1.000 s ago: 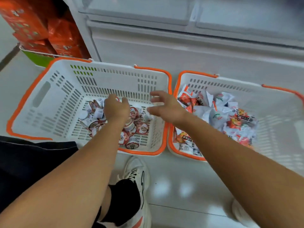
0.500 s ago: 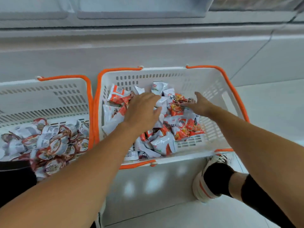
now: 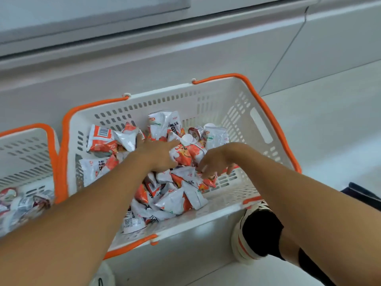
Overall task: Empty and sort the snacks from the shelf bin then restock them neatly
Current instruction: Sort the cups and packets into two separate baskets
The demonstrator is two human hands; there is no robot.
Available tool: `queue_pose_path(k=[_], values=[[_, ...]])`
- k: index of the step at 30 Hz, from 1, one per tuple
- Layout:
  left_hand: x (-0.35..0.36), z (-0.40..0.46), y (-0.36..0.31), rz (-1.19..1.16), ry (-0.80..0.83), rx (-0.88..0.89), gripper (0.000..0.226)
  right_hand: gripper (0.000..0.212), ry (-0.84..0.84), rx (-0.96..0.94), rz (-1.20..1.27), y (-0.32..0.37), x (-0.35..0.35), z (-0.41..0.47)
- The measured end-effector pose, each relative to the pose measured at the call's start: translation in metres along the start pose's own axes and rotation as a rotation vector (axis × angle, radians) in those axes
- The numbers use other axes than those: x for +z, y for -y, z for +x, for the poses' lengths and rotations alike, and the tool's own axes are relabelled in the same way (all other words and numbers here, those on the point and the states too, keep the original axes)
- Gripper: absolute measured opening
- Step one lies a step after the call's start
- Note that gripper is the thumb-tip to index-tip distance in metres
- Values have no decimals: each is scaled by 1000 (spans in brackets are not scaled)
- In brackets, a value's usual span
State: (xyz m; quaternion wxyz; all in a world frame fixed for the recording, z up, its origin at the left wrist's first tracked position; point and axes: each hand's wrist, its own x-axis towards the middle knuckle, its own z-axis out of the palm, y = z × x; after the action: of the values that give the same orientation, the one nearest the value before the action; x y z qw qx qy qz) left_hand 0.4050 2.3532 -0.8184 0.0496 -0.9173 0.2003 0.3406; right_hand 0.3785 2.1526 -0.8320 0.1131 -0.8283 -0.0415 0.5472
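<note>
Both bare forearms reach forward and away from the camera, converging toward the middle of the view. The left arm enters from the lower left and runs diagonally up to the left hand [image 3: 158, 153], which lies palm down with its fingers stretched out flat and pointing toward the right. The right arm enters from the right edge, its wrist bent downward, so that the right hand [image 3: 214, 162] hangs with the back up and the fingers loosely curled, tips pointing down. The two hands sit close beside each other without touching. Motion blur softens both sets of fingertips.
</note>
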Motion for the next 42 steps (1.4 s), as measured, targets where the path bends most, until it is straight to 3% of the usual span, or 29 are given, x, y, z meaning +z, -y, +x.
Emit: queue_pose_path(k=[1, 3, 4, 5, 7, 8, 10, 14, 18, 19, 21, 24, 25, 28, 32, 34, 37, 38, 40, 42], values=[[7, -2, -1, 37, 18, -6, 72, 40, -132, 22, -15, -5, -10, -2], [12, -4, -3, 37, 31, -10, 70, 34, -582, 70, -1, -18, -36, 5], [11, -5, -4, 27, 43, -11, 69, 38, -746, 78, 56, -22, -48, 8], [9, -6, -4, 26, 55, -10, 69, 53, -802, 87, 132, -25, -55, 14], [8, -7, -5, 25, 58, -5, 69, 86, -699, 114, 200, -26, -58, 27], [9, -8, -5, 12, 47, -6, 69, 92, -630, 125, 192, -25, -52, 35], [12, -9, -4, -40, 32, -17, 69, 83, -465, 108, 109, -21, -34, 45], [10, -9, -9, -78, -27, -49, 67, 44, -210, 91, -156, -16, -3, 32], [-9, 12, -38, -30, -370, 65, 61, 49, 42, 146, -247, -13, 12, 18], [-12, 19, -45, -47, -378, 99, 63, 50, 39, 152, -264, -15, 8, 14], [-7, 32, -48, -5, -227, 71, 70, 46, -72, 177, -242, -21, -9, 8], [12, 38, -33, 166, -11, -89, 76, 34, -480, 97, -185, -26, -38, 22], [15, 37, -27, 177, 19, -91, 76, 39, -518, 11, -104, -21, -41, 30], [3, 33, -14, 127, 156, 32, 69, 56, -324, -177, 52, 1, -24, 50], [-5, 33, 2, -36, 246, 182, 55, 32, -257, -251, -30, -12, 4, 54], [-1, 33, 3, -177, 199, 201, 41, 32, -229, -249, -81, -21, 2, 41], [5, 35, -7, -374, -22, 148, 37, 41, -116, -119, -139, -24, -2, 24], [7, 35, -10, -343, -68, 116, 45, 41, -82, -68, -191, -21, 0, 23], [12, 33, -15, -119, 0, 105, 64, 44, -15, 37, -369, -13, -2, 16], [16, 30, -22, 56, 114, 153, 56, 33, -70, 154, -291, -9, -19, 10]])
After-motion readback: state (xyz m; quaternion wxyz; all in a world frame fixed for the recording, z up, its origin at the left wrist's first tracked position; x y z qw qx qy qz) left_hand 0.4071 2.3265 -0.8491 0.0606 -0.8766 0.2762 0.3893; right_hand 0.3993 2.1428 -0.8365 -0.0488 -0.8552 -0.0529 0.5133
